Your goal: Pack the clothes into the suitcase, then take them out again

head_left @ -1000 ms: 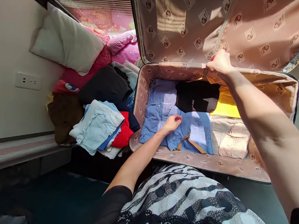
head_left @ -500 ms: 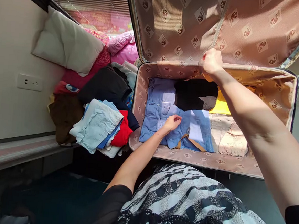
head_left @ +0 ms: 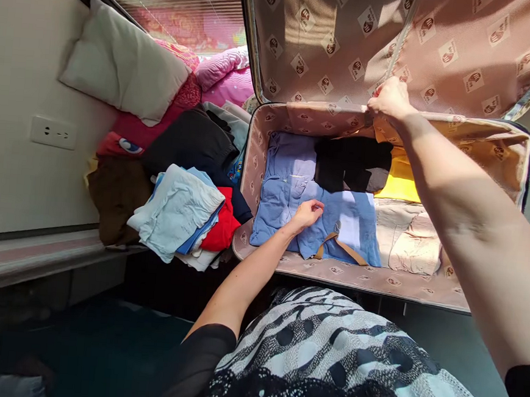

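An open suitcase with a pink-brown printed lining lies in front of me. My right hand is closed on the lining at the hinge side, near the zip in the lid; its fingertips are partly hidden. Above the folded blue garments, my left hand hovers or rests with loosely bent fingers and holds nothing; contact is unclear. A brown strap lies across the blue cloth. Also packed inside are black clothing, a yellow piece and beige folded clothes.
Left of the suitcase is a stack of folded clothes, with a light-blue one on top and a red one below. Dark garments, a brown one and a white pillow lie behind. The raised lid stands at the back.
The view has shifted slightly, so the suitcase sits a little farther right and higher. Both hands keep nearly the same places relative to it.
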{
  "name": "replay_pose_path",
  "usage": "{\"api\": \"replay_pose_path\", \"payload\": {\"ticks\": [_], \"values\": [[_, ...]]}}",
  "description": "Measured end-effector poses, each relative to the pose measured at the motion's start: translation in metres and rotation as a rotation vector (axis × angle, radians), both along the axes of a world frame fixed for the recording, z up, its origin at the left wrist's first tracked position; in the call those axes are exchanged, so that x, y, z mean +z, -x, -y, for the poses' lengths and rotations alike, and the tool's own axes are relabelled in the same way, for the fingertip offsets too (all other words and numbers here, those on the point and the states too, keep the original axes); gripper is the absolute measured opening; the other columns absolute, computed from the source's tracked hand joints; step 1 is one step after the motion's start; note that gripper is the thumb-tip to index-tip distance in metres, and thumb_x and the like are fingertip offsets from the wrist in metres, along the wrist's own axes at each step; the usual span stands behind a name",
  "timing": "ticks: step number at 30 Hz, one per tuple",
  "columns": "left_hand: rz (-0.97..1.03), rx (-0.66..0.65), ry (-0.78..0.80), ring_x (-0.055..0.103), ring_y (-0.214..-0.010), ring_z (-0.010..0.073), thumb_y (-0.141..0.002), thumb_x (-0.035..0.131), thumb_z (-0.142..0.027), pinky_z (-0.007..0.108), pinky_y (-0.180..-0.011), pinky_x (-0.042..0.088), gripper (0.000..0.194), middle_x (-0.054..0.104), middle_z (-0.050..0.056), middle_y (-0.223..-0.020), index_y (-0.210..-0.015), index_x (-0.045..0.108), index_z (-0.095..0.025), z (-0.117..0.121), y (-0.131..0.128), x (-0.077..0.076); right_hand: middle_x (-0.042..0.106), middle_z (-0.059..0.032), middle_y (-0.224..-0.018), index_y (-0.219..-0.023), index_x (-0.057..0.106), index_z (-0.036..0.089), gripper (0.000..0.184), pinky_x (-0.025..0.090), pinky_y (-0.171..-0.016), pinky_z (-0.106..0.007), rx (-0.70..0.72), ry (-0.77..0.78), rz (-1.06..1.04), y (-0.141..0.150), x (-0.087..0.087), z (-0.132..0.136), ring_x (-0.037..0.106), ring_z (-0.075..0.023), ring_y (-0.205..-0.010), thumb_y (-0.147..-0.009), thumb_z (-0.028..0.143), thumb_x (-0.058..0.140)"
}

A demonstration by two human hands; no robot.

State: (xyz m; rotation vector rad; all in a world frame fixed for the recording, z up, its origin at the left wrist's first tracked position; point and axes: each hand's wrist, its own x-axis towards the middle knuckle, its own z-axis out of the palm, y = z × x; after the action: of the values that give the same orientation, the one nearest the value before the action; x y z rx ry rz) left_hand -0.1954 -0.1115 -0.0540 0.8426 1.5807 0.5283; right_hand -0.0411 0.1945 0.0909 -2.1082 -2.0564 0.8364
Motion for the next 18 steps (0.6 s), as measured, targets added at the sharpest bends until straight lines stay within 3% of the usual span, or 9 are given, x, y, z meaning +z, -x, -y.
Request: {"api": "replay_pose_path", "payload": {"ticks": [6, 9, 12, 14, 18], "values": [[0.014, 0.004, 0.077, 0.072, -0.074, 0.0152, -0.091, 0.066, -0.014, 0.024, -0.071, 0.055, 0.026, 0.077, 0.003, -0.084, -0.113, 0.080, -0.013, -0.003, 0.001, 0.003, 0.068, -0.0293, -0.139, -0.120, 0.067, 0.004, 0.020, 0.041, -0.113, -0.044, -0.004, -0.092, -0.003, -0.011, -0.006, 0.019, 0.061, -0.0247, -0.127, -0.109, 0.021, 0.063], [-0.008, 0.004, 0.048, 0.074, -0.078, 0.0169, -0.092, 0.066, -0.014, 0.025, -0.075, 0.057, 0.028, 0.078, 0.005, -0.087, -0.115, 0.081, -0.013, -0.005, 0.008, 0.005, 0.073, -0.0236, -0.126, -0.131, 0.060, 0.010, 0.024, 0.042, -0.109, -0.040, -0.043, -0.226, -0.039, -0.021, -0.018, 0.036, 0.064, -0.0234, -0.113, -0.110, 0.022, 0.060], [-0.060, -0.024, 0.046, 0.074, -0.080, 0.0179, -0.093, 0.066, -0.015, 0.026, -0.077, 0.058, 0.027, 0.079, 0.005, -0.086, -0.115, 0.082, -0.013, -0.005, 0.011, 0.005, 0.075, -0.0174, -0.110, -0.120, 0.060, 0.017, 0.013, 0.047, -0.100, -0.036, -0.085, -0.335, -0.106, -0.038, -0.040, 0.072, 0.065, -0.0227, -0.096, -0.109, 0.020, 0.055], [-0.110, -0.104, 0.061, 0.073, -0.077, 0.0182, -0.091, 0.069, -0.016, 0.026, -0.077, 0.058, 0.024, 0.078, 0.005, -0.085, -0.111, 0.082, -0.014, -0.001, 0.008, 0.005, 0.075, -0.0143, -0.100, -0.102, 0.059, 0.023, 0.005, 0.050, -0.093, -0.036, -0.112, -0.255, -0.124, -0.051, -0.059, 0.111, 0.065, -0.0238, -0.089, -0.105, 0.020, 0.057], [-0.155, -0.356, 0.080, 0.072, -0.079, 0.0203, -0.083, 0.081, -0.019, 0.028, -0.081, 0.058, 0.008, 0.076, 0.003, -0.081, -0.091, 0.080, -0.018, 0.015, -0.009, 0.002, 0.073, -0.0090, -0.086, -0.081, 0.052, 0.026, 0.021, 0.050, -0.083, -0.037, 0.020, 0.204, -0.087, -0.074, -0.095, 0.205, 0.068, -0.0267, -0.087, -0.100, 0.028, 0.061]]}}
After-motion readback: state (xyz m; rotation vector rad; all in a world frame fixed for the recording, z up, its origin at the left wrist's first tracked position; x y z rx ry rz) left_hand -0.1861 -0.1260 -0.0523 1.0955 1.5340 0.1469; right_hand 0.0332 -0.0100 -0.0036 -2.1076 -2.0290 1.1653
